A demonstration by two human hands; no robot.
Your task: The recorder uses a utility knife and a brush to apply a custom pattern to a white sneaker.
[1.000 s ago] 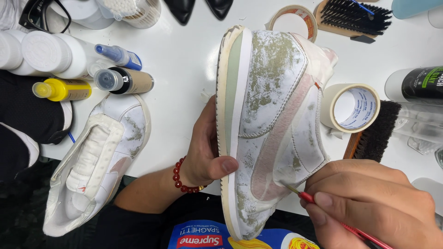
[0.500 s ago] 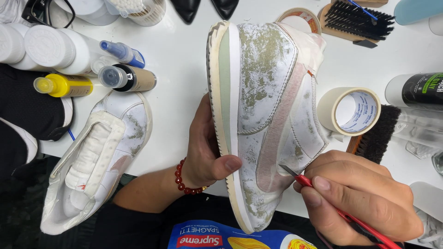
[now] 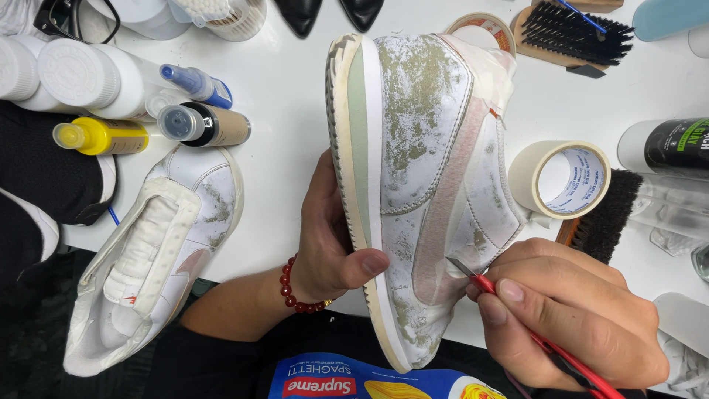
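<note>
Left hand (image 3: 332,244) fingers grip the sneaker (image 3: 421,192) sole edge — right hand (image 3: 569,318) fingers pinch a red brush (image 3: 539,336).

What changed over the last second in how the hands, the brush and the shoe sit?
The right hand slid the red-handled brush up the held sneaker, from near its lower end to mid-side. The left hand keeps gripping the sole; the other sneaker stayed put.

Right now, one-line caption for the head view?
Left hand steadies a worn white sneaker while right hand works a red-handled blade along its side.
</note>
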